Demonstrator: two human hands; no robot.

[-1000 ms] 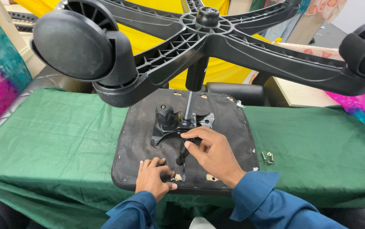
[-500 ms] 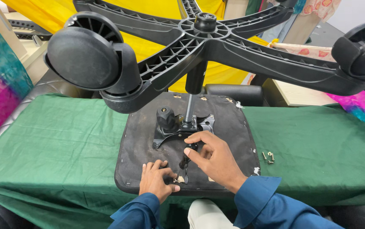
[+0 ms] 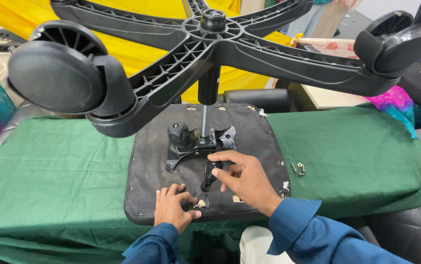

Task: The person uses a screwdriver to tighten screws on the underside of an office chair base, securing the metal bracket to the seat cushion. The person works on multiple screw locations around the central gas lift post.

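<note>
- A green cloth [image 3: 64, 171] covers the table, so the upturned seat [image 3: 147, 195] is cushioned.
- The seat is pinned by the left hand [image 3: 173, 208], fingers spread.
- A black-handled tool [image 3: 209, 180] is gripped by the right hand [image 3: 244, 178].

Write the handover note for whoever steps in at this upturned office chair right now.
Left hand: fingers pressed flat on the near edge of the seat underside, holding nothing.
Right hand: wrapped around the black lever handle below the mechanism plate.
The seat lies upside down on the green cloth; the gas lift column and five-star wheeled base stand above it.
Done: plate sits on the seat, base is on.
Left: loose screws lie on the cloth to the right.
</note>
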